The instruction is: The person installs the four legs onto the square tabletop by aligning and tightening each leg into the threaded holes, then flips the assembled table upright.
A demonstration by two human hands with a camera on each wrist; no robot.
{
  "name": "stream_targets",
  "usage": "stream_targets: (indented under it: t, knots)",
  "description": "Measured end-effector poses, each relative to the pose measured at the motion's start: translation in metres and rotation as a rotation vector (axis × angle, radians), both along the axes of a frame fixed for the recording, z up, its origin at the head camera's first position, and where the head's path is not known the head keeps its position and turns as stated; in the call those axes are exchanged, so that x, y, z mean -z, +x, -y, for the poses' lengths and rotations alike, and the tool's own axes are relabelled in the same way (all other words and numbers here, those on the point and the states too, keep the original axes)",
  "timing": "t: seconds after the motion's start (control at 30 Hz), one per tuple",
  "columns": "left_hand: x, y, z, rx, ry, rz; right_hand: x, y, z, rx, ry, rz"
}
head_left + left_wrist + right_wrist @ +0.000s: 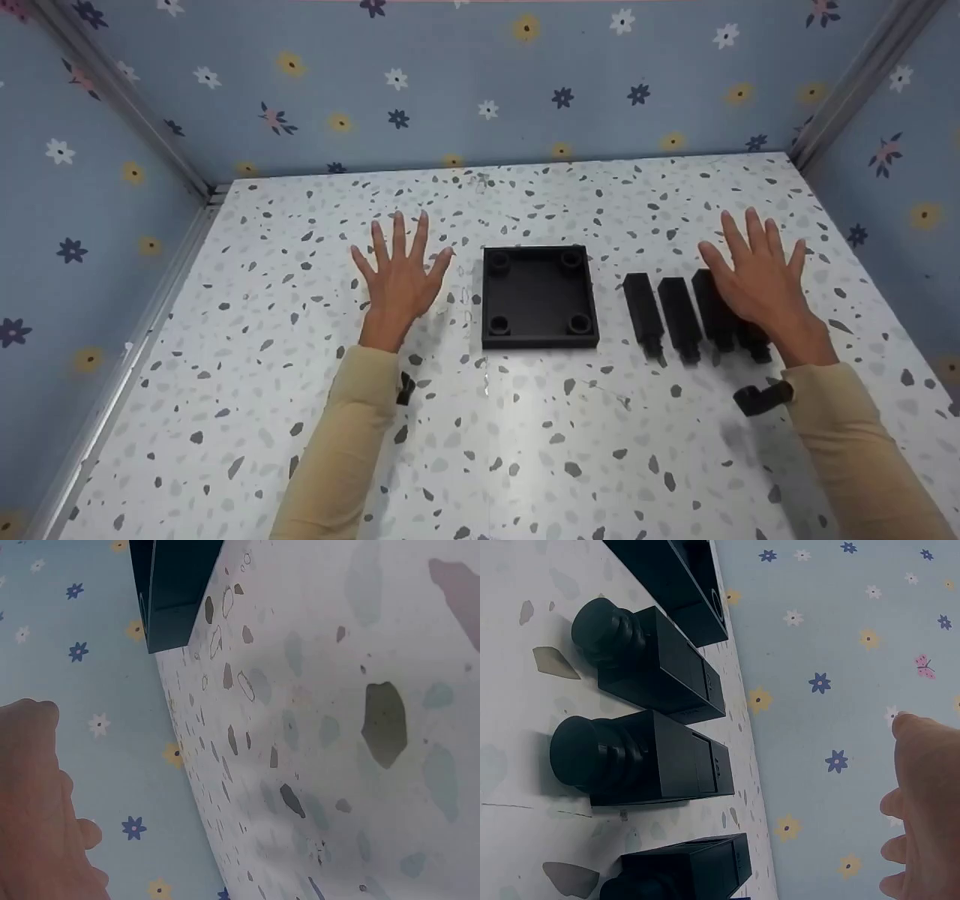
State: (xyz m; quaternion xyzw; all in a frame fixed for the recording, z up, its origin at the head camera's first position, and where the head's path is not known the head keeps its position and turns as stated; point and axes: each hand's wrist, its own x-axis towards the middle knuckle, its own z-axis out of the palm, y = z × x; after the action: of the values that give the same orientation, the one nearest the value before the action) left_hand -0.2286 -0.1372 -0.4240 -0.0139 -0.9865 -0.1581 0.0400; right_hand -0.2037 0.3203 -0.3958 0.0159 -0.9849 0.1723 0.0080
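Backdrop: blue panels (450,52) with yellow, white and navy flowers, on three sides.
Tabletop (255,300): white, grey terrazzo-style chips, light glare in front of the tray.
Black posts (680,319): four, square section, lying in a row just right of the tray, knobbed ends (577,751) toward the person. Two rightmost partly hidden behind the right hand.
Black tray (538,296): square, flat on the tabletop, between the hands, raised rim, round sockets (580,324) in all four corners.
Right grip (761,281): fingers spread, nothing held. Overlaps the posts in head view; right wrist view shows the hand apart from those visible there.
Left grip (401,281): fingers spread, nothing held, left of the tray and apart from it.
Sleeves (337,442): tan, both arms, black piece (763,397) at each cuff.
Corner rails (129,101): grey, joining the panels.
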Motion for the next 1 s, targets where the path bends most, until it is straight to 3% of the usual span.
stream_targets:
  t: [0.2,0.43,0.53,0.7,0.87,1.0]
  knots:
    - [-0.001,0.0,0.0,-0.011,-0.002,0.017,0.001,0.0,-0.001,0.0,0.005,0.008]
    - [-0.002,-0.003,-0.004,0.002,-0.002,-0.016,0.001,0.002,-0.004,0.003,0.001,0.01]
    - [-0.004,-0.005,-0.004,0.01,0.035,0.006,0.0,0.002,-0.005,0.005,-0.004,0.007]
    - [-0.008,-0.008,-0.003,0.019,0.21,0.114,-0.004,0.003,-0.009,-0.001,-0.085,-0.026]
    - [-0.014,-0.011,-0.003,0.022,0.431,0.212,-0.009,0.004,-0.018,-0.012,-0.294,-0.056]
    - [-0.019,-0.013,-0.004,-0.006,0.6,0.303,-0.013,0.006,-0.027,0.02,-0.46,0.007]
